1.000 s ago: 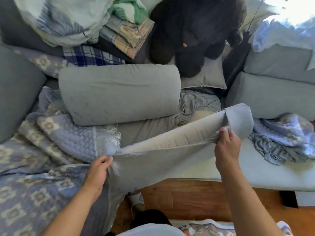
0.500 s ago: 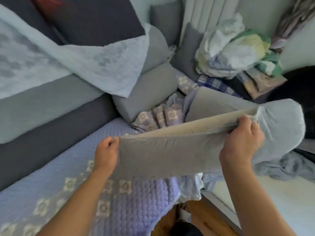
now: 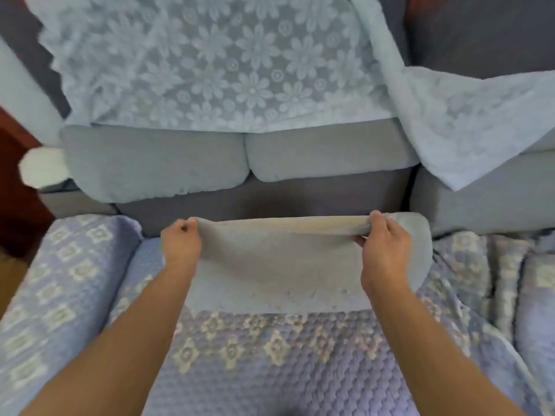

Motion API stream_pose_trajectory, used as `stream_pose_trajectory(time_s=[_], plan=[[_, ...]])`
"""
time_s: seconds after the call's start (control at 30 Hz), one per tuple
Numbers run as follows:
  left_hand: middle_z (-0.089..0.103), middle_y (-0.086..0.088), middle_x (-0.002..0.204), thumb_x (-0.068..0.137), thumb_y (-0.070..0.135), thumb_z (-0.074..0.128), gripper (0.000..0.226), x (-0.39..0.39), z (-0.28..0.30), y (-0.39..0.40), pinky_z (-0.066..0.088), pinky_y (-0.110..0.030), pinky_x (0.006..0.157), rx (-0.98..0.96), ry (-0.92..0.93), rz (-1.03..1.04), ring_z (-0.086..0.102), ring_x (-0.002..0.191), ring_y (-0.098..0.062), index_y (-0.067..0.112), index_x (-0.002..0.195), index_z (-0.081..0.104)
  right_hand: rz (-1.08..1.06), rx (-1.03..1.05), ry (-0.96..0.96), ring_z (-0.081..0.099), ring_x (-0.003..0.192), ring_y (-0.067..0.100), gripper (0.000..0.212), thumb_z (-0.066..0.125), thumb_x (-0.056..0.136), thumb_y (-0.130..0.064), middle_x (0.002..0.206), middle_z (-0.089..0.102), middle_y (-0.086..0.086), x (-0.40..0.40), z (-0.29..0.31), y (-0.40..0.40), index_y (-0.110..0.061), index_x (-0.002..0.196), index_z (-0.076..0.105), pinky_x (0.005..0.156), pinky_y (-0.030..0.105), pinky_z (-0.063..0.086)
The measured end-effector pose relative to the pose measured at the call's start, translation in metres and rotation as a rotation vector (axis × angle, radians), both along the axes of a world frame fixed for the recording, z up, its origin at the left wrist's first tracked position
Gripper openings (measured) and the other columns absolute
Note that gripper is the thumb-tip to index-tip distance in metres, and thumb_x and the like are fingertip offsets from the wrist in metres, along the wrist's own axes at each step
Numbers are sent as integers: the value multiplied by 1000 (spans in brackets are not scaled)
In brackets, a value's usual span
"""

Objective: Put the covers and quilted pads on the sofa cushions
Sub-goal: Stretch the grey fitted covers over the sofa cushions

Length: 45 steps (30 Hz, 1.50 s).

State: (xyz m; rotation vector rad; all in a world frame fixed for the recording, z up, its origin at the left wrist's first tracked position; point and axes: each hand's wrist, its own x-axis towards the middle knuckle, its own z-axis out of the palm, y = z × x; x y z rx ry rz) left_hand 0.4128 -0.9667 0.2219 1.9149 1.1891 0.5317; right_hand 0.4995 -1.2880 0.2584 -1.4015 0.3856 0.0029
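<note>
A grey cushion cover (image 3: pixel 279 265) hangs stretched between my two hands above the sofa seat. My left hand (image 3: pixel 180 241) grips its upper left edge and my right hand (image 3: pixel 384 244) grips the upper right edge, with a rounded corner of the cover sticking out past that hand. The open top edge shows a pale beige inside. Below it a lilac quilted pad (image 3: pixel 270 364) with white diamond motifs lies over the seat. Two grey back cushions (image 3: pixel 156 163) lean side by side against the sofa back.
A pale blue lace throw (image 3: pixel 225 64) with flower pattern drapes over the sofa back and down to the right. A quilted pad covers the left armrest (image 3: pixel 60 280). More bunched quilted pads (image 3: pixel 510 280) lie at the right. Dark red-brown furniture (image 3: pixel 18 190) stands at the far left.
My view has swung left from the cluttered corner to this sofa section. Both hands carried the grey cover along and now hold it level over the quilted seat.
</note>
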Motion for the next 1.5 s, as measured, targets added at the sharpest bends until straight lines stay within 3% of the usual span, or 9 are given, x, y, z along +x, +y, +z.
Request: stream_pose_trajectory(time_s=[0.1, 0.2, 0.43, 0.63, 0.8, 1.0, 1.23, 1.37, 1.5], plan=[[59, -21, 129, 102, 29, 48, 35, -20, -5, 43, 42, -37, 103, 89, 85, 0, 53, 123, -36, 5, 121, 65, 97, 30, 50, 46, 63, 16, 37, 54, 99, -30, 70, 45, 7, 14, -18, 68, 1, 78, 53, 67, 48, 53], [14, -8, 165, 101, 35, 53, 60, -43, -33, 59, 17, -38, 121, 128, 328, -24, 15, 152, -26, 24, 156, 33, 397, 110, 229, 62, 68, 19, 23, 50, 103, -27, 80, 61, 7, 20, -48, 118, -9, 92, 60, 77, 43, 55], [18, -19, 163, 92, 57, 53, 79, -111, -139, 57, 33, -54, 115, -214, 700, -116, 27, 146, -41, 38, 158, 14, 690, -768, 275, 58, 107, 33, 49, 58, 97, -27, 140, 48, 16, 34, -139, 89, -13, 142, 45, 88, 39, 48], [12, -10, 166, 104, 42, 43, 62, -21, -145, 124, 21, -49, 121, 249, 654, -455, 11, 151, -34, 28, 159, 19, 860, -1294, -165, 13, 147, 33, 61, 52, 99, -39, 164, 14, 7, 94, -160, 146, -24, 154, 29, 120, 45, 23], [17, -8, 166, 103, 38, 44, 60, 121, -161, 160, 21, -46, 122, 496, 468, -759, 16, 150, -32, 26, 158, 25, 903, -1425, -126, 9, 152, 31, 65, 43, 102, -46, 166, 16, 5, 194, -197, 194, -23, 159, 20, 123, 48, 16], [-1, 8, 167, 94, 71, 24, 65, 183, -246, 183, 7, -60, 119, 477, 772, -725, -2, 152, -31, 49, 153, 6, 864, -1520, -42, -9, 153, 28, 78, 34, 96, -65, 168, -9, -3, 199, -296, 215, -33, 159, 0, 123, 53, 3], [52, -13, 136, 98, 57, 27, 57, 214, -228, 149, 39, -50, 104, 787, 502, -754, 48, 124, -35, 18, 131, 51, 590, -1594, -412, 43, 127, 35, 53, 37, 100, -56, 130, 53, 10, 211, -282, 206, -15, 126, 58, 118, 51, 20], [25, -3, 163, 95, 69, 15, 70, 236, -237, 139, 12, -46, 123, 677, 645, -868, 20, 151, -25, 32, 155, 26, 798, -1467, -453, 49, 119, 34, 45, 38, 104, -45, 125, 57, 13, 259, -254, 220, -10, 124, 56, 100, 42, 39], [48, -7, 141, 90, 78, 13, 78, 211, -243, 115, 25, -46, 117, 772, 615, -806, 40, 134, -29, 26, 138, 47, 891, -1532, -444, 39, 137, 29, 53, 33, 103, -49, 148, 46, 8, 258, -262, 206, -16, 142, 47, 118, 45, 25]])
